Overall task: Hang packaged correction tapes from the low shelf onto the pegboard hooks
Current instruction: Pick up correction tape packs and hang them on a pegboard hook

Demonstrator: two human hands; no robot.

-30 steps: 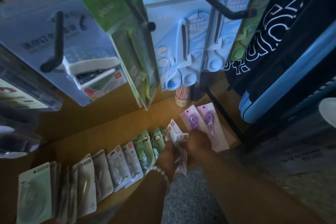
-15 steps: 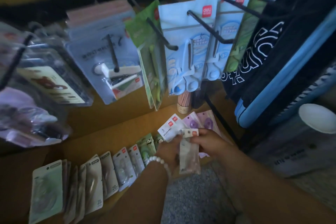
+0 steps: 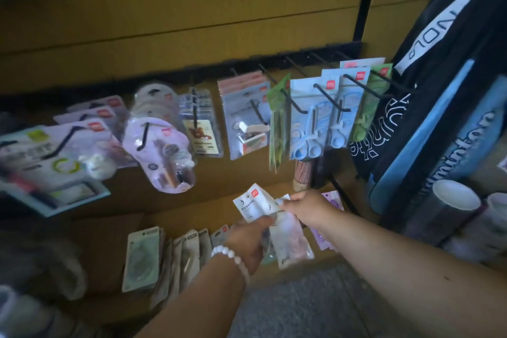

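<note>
My left hand (image 3: 248, 241), with a white bead bracelet at the wrist, grips a small stack of packaged correction tapes (image 3: 252, 204) above the low shelf. My right hand (image 3: 308, 208) pinches the top edge of one clear pack (image 3: 290, 244) from that stack. More tape packs (image 3: 142, 258) stand in a row on the low wooden shelf (image 3: 109, 244), and purple ones (image 3: 333, 199) lie behind my right hand. Black pegboard hooks (image 3: 330, 100) stick out above, most of them carrying hanging goods.
Blue scissor packs (image 3: 310, 123), green packs (image 3: 278, 123) and stapler packs (image 3: 244, 118) hang on the hooks. Dark badminton bags (image 3: 450, 107) hang at the right, with white cups (image 3: 456, 200) below. Grey floor lies in front of the shelf.
Both hands have lifted the packs off the shelf and raised them slightly. My view has tilted up, so the whole row of hooks and the wall above now show.
</note>
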